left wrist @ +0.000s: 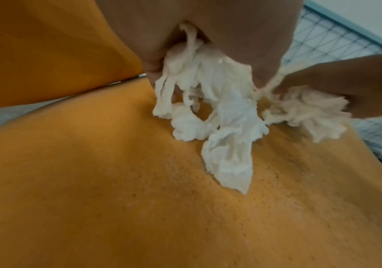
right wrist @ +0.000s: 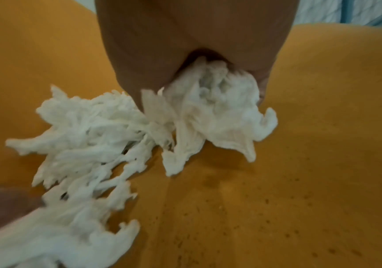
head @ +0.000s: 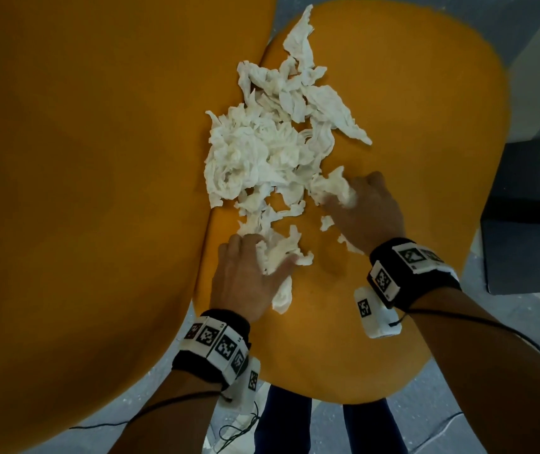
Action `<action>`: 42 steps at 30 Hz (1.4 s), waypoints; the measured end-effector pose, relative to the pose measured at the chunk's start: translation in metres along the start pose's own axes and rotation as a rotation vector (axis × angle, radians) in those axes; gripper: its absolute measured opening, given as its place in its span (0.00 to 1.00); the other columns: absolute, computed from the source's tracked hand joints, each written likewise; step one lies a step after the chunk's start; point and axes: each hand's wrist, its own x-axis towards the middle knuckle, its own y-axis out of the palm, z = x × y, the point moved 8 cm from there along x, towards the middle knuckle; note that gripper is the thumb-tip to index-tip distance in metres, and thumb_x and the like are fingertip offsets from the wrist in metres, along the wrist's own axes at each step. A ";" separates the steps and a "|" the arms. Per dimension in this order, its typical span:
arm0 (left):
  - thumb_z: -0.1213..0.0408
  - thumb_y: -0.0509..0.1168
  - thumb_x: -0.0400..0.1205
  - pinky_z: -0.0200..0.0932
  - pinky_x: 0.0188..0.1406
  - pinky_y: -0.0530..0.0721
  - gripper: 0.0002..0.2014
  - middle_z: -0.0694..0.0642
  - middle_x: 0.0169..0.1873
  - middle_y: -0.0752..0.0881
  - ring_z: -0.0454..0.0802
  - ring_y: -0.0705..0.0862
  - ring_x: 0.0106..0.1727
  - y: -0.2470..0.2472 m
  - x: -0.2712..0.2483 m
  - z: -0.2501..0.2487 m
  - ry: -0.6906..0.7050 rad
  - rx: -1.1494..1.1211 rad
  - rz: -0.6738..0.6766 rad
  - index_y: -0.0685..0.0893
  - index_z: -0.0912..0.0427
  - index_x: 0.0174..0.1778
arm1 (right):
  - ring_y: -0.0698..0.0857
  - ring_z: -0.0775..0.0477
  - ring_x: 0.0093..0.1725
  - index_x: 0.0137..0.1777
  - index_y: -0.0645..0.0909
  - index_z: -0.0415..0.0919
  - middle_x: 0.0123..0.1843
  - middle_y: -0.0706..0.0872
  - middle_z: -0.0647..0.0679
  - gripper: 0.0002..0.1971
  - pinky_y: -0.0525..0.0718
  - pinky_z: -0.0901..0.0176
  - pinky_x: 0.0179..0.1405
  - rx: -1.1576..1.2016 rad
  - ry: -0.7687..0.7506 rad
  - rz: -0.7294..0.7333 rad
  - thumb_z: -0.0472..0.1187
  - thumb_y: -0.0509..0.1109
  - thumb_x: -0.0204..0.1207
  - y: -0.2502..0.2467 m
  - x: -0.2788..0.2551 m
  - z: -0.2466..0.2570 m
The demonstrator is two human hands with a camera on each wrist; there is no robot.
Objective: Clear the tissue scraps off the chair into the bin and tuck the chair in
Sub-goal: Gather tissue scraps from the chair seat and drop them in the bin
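leftmost, chair back (head: 65, 191), wide and mustard yellow, filling that side of the head view, upright beside the seat (head: 426, 158). next, left hand (head: 245, 273) low on the seat near its front, fingers curled round a bunch of tissue scraps (head: 262, 152), one strip trailing out past the thumb toward the front edge. from the left wrist view, same left hand (left wrist: 208, 32) gripping white shreds, loose ends hanging down and touching the yellow cushion. black wrist band with square printed markers (head: 216, 345) on the left forearm, thin cable trailing from it.

middle of the seat, main heap of torn white tissue, crumpled thick at the left against the chair back, thinning into a ragged line running toward the far edge of the seat. a few small bits loose between the two hands.

further right, right hand (head: 367, 211) on the seat at the near edge of the heap, fingers closed round a clump of tissue; in the right wrist view, right hand (right wrist: 197, 54) holding a crumpled wad that touches the cushion. marker band (head: 406, 267) on that wrist too. far right, dark box-like thing (head: 531, 217) on the grey floor (head: 508, 339) beside the chair; cannot tell whether a bin.
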 end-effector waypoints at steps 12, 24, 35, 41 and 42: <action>0.65 0.76 0.71 0.28 0.37 0.69 0.10 0.48 0.52 0.76 0.45 0.77 0.42 0.000 -0.020 -0.001 0.097 -0.147 -0.006 0.81 0.58 0.43 | 0.82 0.34 0.49 0.55 0.81 0.37 0.49 0.86 0.40 0.15 0.75 0.52 0.42 0.145 -0.033 -0.022 0.42 0.75 0.70 0.014 -0.021 -0.001; 0.60 0.64 0.78 0.49 0.59 0.87 0.15 0.39 0.50 0.89 0.42 0.87 0.53 -0.020 -0.043 0.006 -0.160 -0.561 -0.077 0.84 0.39 0.58 | 0.84 0.57 0.32 0.50 0.82 0.39 0.35 0.88 0.52 0.04 0.82 0.58 0.33 0.734 0.112 -0.088 0.36 0.66 0.79 -0.011 -0.088 -0.047; 0.59 0.58 0.87 0.46 0.66 0.74 0.19 0.59 0.68 0.81 0.60 0.79 0.69 -0.012 -0.032 0.012 -0.226 -0.251 -0.109 0.72 0.54 0.75 | 0.72 0.55 0.18 0.29 0.80 0.41 0.20 0.77 0.51 0.30 0.71 0.59 0.25 0.803 0.448 0.026 0.66 0.59 0.79 -0.016 -0.111 -0.080; 0.52 0.66 0.81 0.51 0.65 0.78 0.28 0.60 0.68 0.79 0.60 0.79 0.66 0.022 -0.038 0.005 -0.197 -0.091 0.047 0.68 0.52 0.77 | 0.76 0.49 0.30 0.35 0.82 0.48 0.31 0.81 0.45 0.12 0.75 0.54 0.33 0.773 0.340 0.089 0.48 0.68 0.80 -0.004 -0.113 -0.087; 0.54 0.68 0.81 0.52 0.62 0.79 0.26 0.60 0.66 0.82 0.61 0.81 0.65 0.026 -0.040 0.005 -0.204 -0.076 0.058 0.72 0.54 0.74 | 0.78 0.48 0.33 0.43 0.84 0.48 0.35 0.84 0.43 0.07 0.76 0.55 0.36 0.772 0.309 0.111 0.43 0.66 0.81 -0.002 -0.115 -0.086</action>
